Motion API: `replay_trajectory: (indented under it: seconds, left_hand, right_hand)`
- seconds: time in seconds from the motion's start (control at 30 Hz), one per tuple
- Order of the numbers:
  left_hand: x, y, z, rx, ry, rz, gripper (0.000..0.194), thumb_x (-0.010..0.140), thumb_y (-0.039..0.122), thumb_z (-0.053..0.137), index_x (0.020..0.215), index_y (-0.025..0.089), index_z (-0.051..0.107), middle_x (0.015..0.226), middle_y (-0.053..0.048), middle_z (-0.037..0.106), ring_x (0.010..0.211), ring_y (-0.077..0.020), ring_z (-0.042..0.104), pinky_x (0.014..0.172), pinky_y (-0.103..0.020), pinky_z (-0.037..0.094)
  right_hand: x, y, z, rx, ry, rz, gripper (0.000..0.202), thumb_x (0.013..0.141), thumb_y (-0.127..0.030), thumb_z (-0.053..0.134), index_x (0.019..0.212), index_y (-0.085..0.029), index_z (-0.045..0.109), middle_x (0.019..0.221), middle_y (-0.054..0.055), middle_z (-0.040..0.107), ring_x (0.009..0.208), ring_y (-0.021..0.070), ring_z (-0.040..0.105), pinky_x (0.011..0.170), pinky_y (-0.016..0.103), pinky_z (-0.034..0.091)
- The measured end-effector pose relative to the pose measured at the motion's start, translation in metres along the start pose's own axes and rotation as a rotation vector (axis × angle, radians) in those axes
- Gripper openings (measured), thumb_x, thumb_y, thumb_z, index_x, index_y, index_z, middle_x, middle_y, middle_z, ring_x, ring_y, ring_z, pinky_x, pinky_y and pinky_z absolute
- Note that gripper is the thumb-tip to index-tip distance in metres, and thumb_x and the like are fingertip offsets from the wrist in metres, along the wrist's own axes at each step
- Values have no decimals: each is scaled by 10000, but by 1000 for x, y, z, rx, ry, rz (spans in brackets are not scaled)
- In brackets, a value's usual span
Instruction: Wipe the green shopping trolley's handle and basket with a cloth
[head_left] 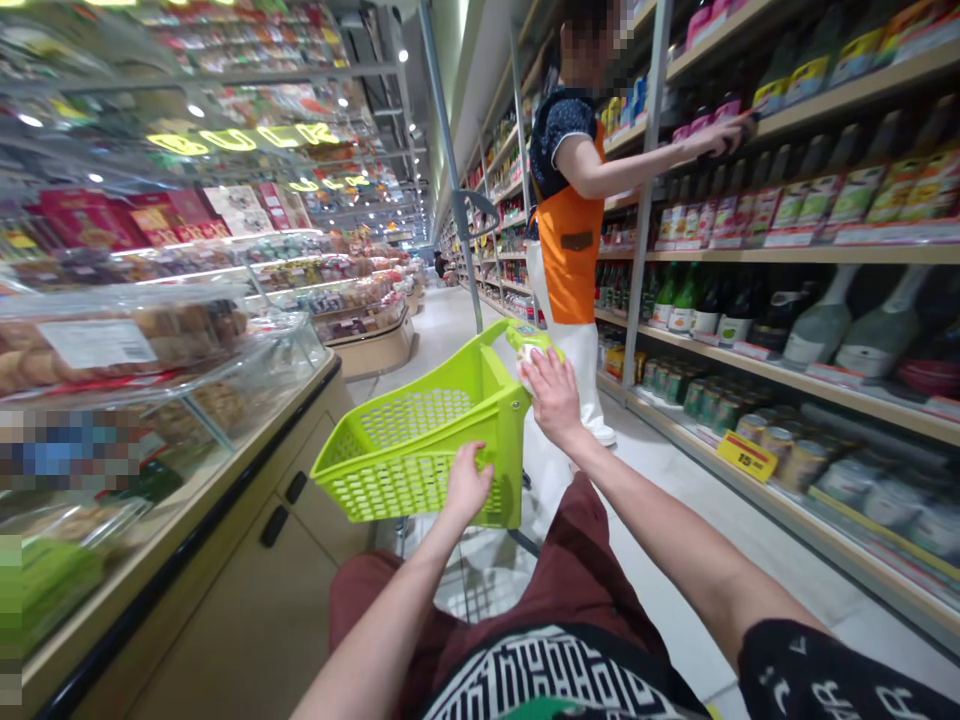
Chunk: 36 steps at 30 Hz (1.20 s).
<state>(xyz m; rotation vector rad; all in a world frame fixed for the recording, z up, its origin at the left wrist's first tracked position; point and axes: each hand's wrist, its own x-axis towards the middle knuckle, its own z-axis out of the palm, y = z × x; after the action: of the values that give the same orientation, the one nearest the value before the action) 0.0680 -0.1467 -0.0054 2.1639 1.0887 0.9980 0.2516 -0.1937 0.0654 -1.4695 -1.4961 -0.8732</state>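
Note:
A lime-green plastic shopping cart (405,480) with lattice sides stands in front of me, angled to the left. My right hand (553,395) is closed over the green-and-white handle (529,345) at its rear top corner. Against the near side wall, my left hand (469,485) has its fingers bent at the lattice, gripping it. Most of the basket's floor is hidden by that wall.
Shelves of bottles (810,190) and cans (780,445) line the right side. A person in an orange apron (566,255) reaches to a shelf just ahead. On the left runs a counter (247,560) with packaged food. A pale tiled aisle (450,310) stretches ahead.

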Motion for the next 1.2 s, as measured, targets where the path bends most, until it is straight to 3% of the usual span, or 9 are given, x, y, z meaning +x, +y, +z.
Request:
replay_trajectory:
  seconds: [0.07,0.2,0.3,0.57,0.63,0.77,0.9,1.07,1.2]
  left_hand:
    - [-6,-11,-2,196,4,110,402,663,95,506,1061,150,513,1225,-121,471,1174,-233,410,991,-408,328]
    - [-23,-24,-1,442,-118,197,478,670,85,486,1147,115,468,1331,-162,361,1233,-246,342,1012,-406,301]
    - [-30,-28,-1,535,-175,222,517,672,89,482,1187,124,443,1370,-156,312,1270,-250,281,1029,-414,268]
    - [-26,-13,-2,606,-142,254,601,668,84,476,1258,129,372,1422,-145,215,1312,-254,174,1045,-441,217]
    - [-27,-10,-1,610,-153,274,603,670,86,471,1262,138,366,1427,-135,208,1316,-246,162,1047,-444,211]
    - [-33,-15,2,618,-192,273,617,666,86,468,1270,148,353,1433,-126,196,1321,-242,144,1047,-451,203]
    - [-37,-28,2,618,-214,249,631,663,81,467,1277,156,343,1438,-118,184,1325,-234,128,1053,-443,189]
    - [-34,-34,-4,615,-165,200,642,666,93,470,1290,143,324,1439,-126,174,1325,-247,121,1055,-441,180]
    - [-32,-31,-10,613,-147,180,654,671,109,480,1300,140,302,1445,-125,153,1326,-251,112,1060,-446,163]
  right_hand:
    - [-22,-2,16,-36,-96,-79,473,800,-45,348,1243,-180,447,1342,67,383,1314,189,133,1043,453,194]
    - [-104,-12,47,-26,-251,-174,452,826,-56,329,1250,-173,434,1327,75,404,1316,192,123,1002,466,267]
    - [-136,-18,49,27,-294,-231,454,824,-48,312,1237,-177,452,1275,74,469,1310,175,153,982,444,312]
    - [-36,-13,26,-38,-41,-52,498,813,-54,309,1289,-173,392,1362,77,347,1317,195,111,1043,465,203]
    - [-41,-13,35,-59,-104,-80,493,818,-52,312,1291,-169,387,1367,75,339,1320,191,94,1042,458,207]
    - [-101,-21,56,-55,-299,-166,475,829,-58,317,1285,-169,390,1362,77,347,1319,190,104,1019,462,253]
    - [-135,-33,56,5,-414,-278,456,837,-75,318,1272,-178,408,1333,65,397,1313,174,139,999,433,298]
    - [-73,-36,36,22,-211,-168,478,829,-76,303,1290,-167,387,1366,78,339,1319,189,108,1047,453,200]
    - [-42,-27,45,-13,-152,-114,470,843,-69,299,1298,-161,372,1377,81,319,1321,185,93,1055,454,170]
